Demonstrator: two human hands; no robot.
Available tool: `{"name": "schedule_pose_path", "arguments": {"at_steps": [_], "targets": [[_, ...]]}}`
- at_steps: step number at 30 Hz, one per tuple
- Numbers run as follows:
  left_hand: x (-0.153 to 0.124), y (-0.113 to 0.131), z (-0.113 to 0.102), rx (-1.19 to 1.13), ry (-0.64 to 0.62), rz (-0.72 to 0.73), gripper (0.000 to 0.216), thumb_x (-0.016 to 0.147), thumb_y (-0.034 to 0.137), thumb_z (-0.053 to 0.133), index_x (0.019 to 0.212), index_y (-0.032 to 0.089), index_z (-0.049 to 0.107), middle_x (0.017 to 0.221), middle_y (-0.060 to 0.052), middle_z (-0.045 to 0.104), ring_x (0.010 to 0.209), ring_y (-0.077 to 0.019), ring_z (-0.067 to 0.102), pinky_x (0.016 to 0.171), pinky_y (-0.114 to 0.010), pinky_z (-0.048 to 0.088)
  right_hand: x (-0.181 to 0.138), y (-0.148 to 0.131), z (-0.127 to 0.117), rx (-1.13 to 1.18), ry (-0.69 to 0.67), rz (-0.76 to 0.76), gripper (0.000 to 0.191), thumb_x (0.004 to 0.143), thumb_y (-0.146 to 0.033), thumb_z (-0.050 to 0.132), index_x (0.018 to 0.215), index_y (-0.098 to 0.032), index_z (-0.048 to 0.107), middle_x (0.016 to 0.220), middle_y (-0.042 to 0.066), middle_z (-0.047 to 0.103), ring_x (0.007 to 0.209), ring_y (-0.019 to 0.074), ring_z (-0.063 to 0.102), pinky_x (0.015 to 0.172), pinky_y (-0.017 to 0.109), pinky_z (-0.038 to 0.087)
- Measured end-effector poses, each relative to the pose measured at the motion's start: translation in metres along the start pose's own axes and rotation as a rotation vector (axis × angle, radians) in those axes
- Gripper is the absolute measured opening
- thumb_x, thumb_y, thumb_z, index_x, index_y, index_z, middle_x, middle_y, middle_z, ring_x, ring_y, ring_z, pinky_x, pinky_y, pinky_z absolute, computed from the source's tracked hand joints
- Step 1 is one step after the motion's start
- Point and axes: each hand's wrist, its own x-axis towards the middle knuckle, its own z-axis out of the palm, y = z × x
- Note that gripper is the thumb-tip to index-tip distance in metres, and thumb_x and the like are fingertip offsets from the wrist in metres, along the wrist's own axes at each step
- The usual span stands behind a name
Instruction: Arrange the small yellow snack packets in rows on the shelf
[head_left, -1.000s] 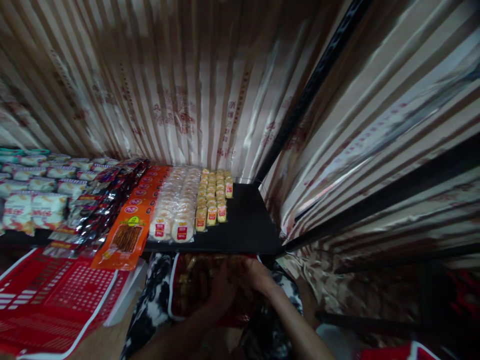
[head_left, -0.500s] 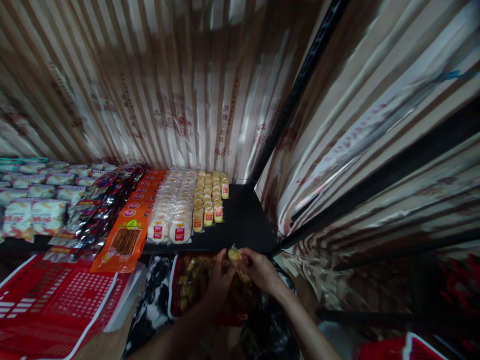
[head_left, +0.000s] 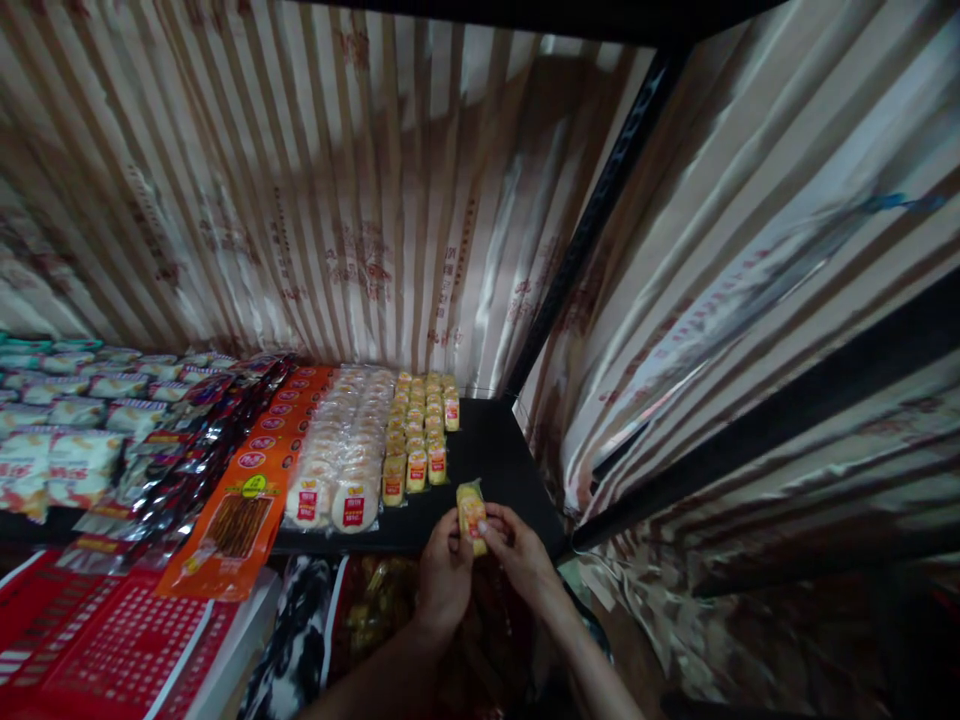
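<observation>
You have the small yellow wrapped snack packet (head_left: 472, 505) pinched between both hands just below the centre of the frame. It sits over the front edge of the black shelf board (head_left: 496, 468). Your left hand (head_left: 444, 572) closes its fingertips on the packet's left edge. Your right hand (head_left: 519, 550) clamps thumb and forefinger on its right edge. The packet stands nearly upright with its label end up.

To my eye the wrapper is thin and slippery, so hold it by the sealed edges and do not squeeze the middle. Keep the label facing you and square to the rows of matching yellow packets (head_left: 420, 430), which lie just above your hands.

Bare shelf shows only to the right of those rows, up to the black corner post (head_left: 592, 225). That makes it a narrow strip. To the left of the rows, the round pale cakes in clear wrappers (head_left: 346, 455) lie packed tight. The long orange packets (head_left: 251, 490) and dark glossy packets (head_left: 187, 440) come next, further left.

The striped shiny sheet (head_left: 360, 220) hangs close behind the shelf. A red-rimmed bag of snacks (head_left: 367, 610) lies under your wrists, and a red perforated tray (head_left: 112, 650) is at lower left.
</observation>
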Motion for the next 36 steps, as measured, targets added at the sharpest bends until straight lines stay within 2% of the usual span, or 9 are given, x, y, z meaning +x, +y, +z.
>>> {"name": "schedule_pose_path", "arguments": {"at_steps": [3, 9, 13, 20, 26, 28, 32, 34, 36], "targets": [[0.016, -0.006, 0.005, 0.053, 0.024, -0.024, 0.041, 0.08, 0.032, 0.045, 0.118, 0.018, 0.052, 0.101, -0.006, 0.065, 0.087, -0.0171, 0.061, 0.079, -0.028, 0.049, 0.006, 0.005, -0.003, 0.126, 0.002, 0.019, 0.049, 0.064, -0.058, 0.057, 0.09, -0.017, 0.064, 0.087, 0.008, 0.07, 0.083, 0.0213, 0.064, 0.079, 0.031, 0.049], [0.04, 0.003, 0.019, 0.16, 0.074, -0.016, 0.046, 0.081, 0.022, 0.04, 0.125, 0.012, 0.045, 0.119, -0.012, 0.056, 0.1, -0.018, 0.057, 0.089, -0.027, 0.045, 0.037, 0.011, -0.005, 0.249, 0.167, 0.067, 0.047, 0.053, -0.054, 0.068, 0.083, -0.017, 0.066, 0.08, 0.006, 0.07, 0.084, 0.0227, 0.065, 0.08, 0.034, 0.05], [0.046, 0.017, 0.03, 0.244, 0.096, -0.004, 0.053, 0.077, 0.014, 0.042, 0.129, 0.008, 0.041, 0.137, -0.012, 0.041, 0.126, -0.0191, 0.038, 0.107, -0.029, 0.027, 0.069, 0.019, -0.006, 0.286, 0.262, 0.097, 0.049, 0.052, -0.051, 0.068, 0.085, -0.016, 0.064, 0.086, 0.008, 0.07, 0.084, 0.023, 0.065, 0.08, 0.034, 0.05], [0.083, 0.027, 0.05, 0.152, 0.058, -0.055, 0.051, 0.082, 0.018, 0.038, 0.131, 0.008, 0.04, 0.142, -0.01, 0.035, 0.133, -0.016, 0.029, 0.112, -0.027, 0.017, 0.122, 0.025, -0.004, 0.247, 0.261, 0.04, 0.049, 0.057, -0.053, 0.061, 0.088, -0.015, 0.058, 0.088, 0.011, 0.068, 0.082, 0.0223, 0.064, 0.077, 0.032, 0.05], [0.125, 0.028, 0.058, 0.129, 0.142, -0.072, 0.052, 0.084, 0.019, 0.039, 0.135, 0.01, 0.033, 0.145, -0.01, 0.031, 0.134, -0.0178, 0.027, 0.113, -0.03, 0.016, 0.155, 0.02, -0.001, -0.006, 0.219, -0.044, 0.051, 0.067, -0.057, 0.05, 0.092, -0.015, 0.061, 0.087, 0.01, 0.068, 0.082, 0.0228, 0.063, 0.072, 0.031, 0.05], [0.135, 0.03, 0.06, 0.149, 0.043, -0.098, 0.052, 0.085, 0.018, 0.036, 0.136, 0.009, 0.032, 0.145, -0.011, 0.03, 0.135, -0.02, 0.023, 0.112, -0.033, 0.017, 0.162, 0.021, 0.002, -0.036, 0.214, -0.046, 0.045, 0.069, -0.052, 0.05, 0.093, -0.016, 0.063, 0.088, 0.01, 0.068, 0.084, 0.0234, 0.063, 0.073, 0.031, 0.049], [0.149, 0.031, 0.063, 0.154, -0.433, -0.223, 0.05, 0.084, 0.03, 0.045, 0.131, 0.013, 0.041, 0.137, -0.012, 0.041, 0.124, -0.0274, 0.038, 0.095, -0.049, 0.041, 0.171, 0.025, 0.007, -0.119, 0.183, -0.053, 0.036, 0.073, -0.04, 0.047, 0.097, -0.019, 0.063, 0.093, 0.009, 0.068, 0.09, 0.0242, 0.061, 0.077, 0.032, 0.047], [0.152, 0.027, 0.062, 0.103, -0.462, -0.234, 0.047, 0.081, 0.037, 0.055, 0.123, 0.017, 0.048, 0.128, -0.01, 0.048, 0.109, -0.0252, 0.05, 0.082, -0.046, 0.049, 0.174, 0.027, 0.009, -0.229, 0.14, -0.068, 0.033, 0.073, -0.037, 0.047, 0.098, -0.021, 0.063, 0.097, 0.008, 0.067, 0.095, 0.0249, 0.06, 0.079, 0.032, 0.047], [0.153, 0.023, 0.061, 0.049, -0.353, -0.225, 0.038, 0.084, 0.037, 0.054, 0.116, 0.018, 0.052, 0.121, -0.008, 0.052, 0.101, -0.0209, 0.054, 0.082, -0.042, 0.049, 0.176, 0.031, 0.01, -0.36, 0.09, -0.092, 0.033, 0.073, -0.033, 0.048, 0.101, -0.024, 0.061, 0.103, 0.007, 0.066, 0.099, 0.0256, 0.058, 0.083, 0.033, 0.046]]}}
